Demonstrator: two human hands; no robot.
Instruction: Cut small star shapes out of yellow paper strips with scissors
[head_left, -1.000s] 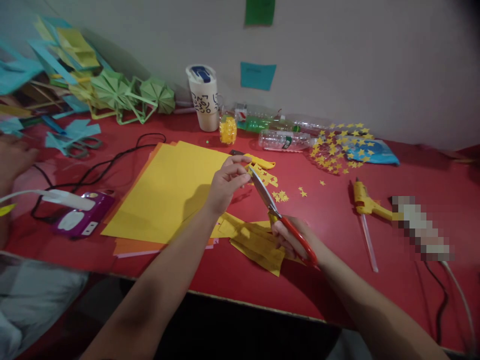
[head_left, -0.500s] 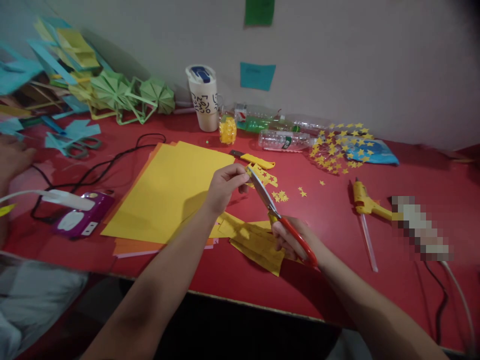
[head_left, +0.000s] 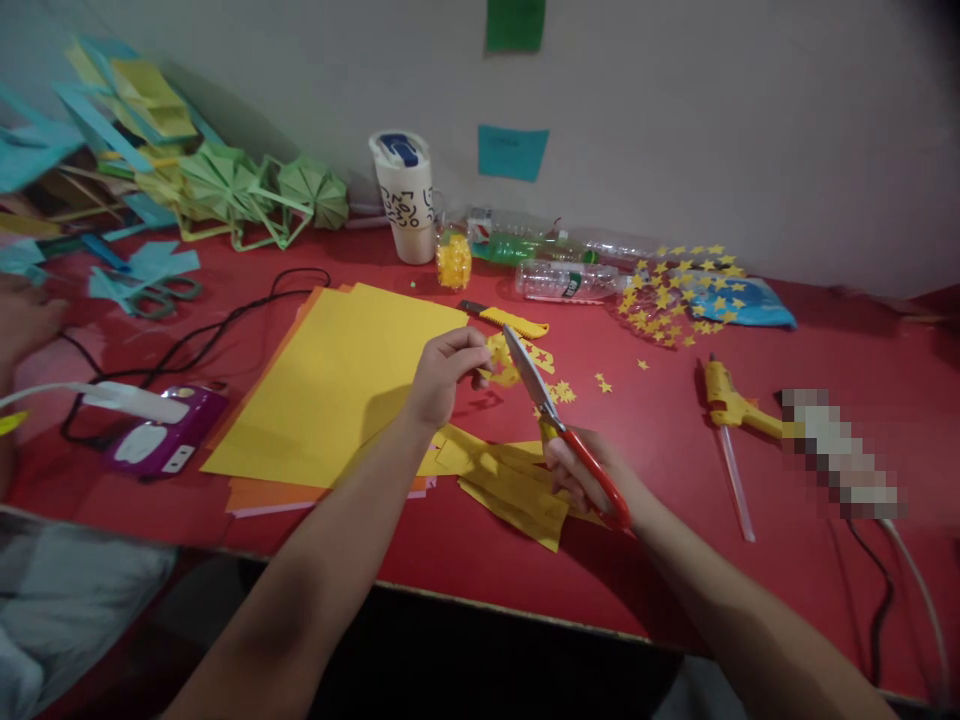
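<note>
My left hand (head_left: 448,372) is closed in a pinch above the yellow paper sheets (head_left: 360,370). At its fingertips is a small curled yellow paper strip (head_left: 504,362) with openings in it. My right hand (head_left: 581,465) grips scissors (head_left: 536,385) by their red handle, blades pointing up and left beside the strip. The blades look closed together. Beneath the hands lie cut yellow paper pieces (head_left: 517,500). Small yellow paper stars (head_left: 561,391) rest on the red table behind the scissors. A yellow utility knife (head_left: 510,320) and a paper scrap with star-shaped holes (head_left: 541,355) lie beyond.
A tumbler (head_left: 405,200), a jar with yellow contents (head_left: 454,262) and plastic bottles (head_left: 570,282) line the wall. A glue gun (head_left: 724,395) lies at right. A purple power strip (head_left: 161,430), cables and another person's hand (head_left: 26,320) are at left, near paper models (head_left: 232,185).
The scissor tips have come away from my left fingertips, shifting slightly right. The curled yellow strip now shows more fully between the fingers and blades. My left hand has moved slightly left.
</note>
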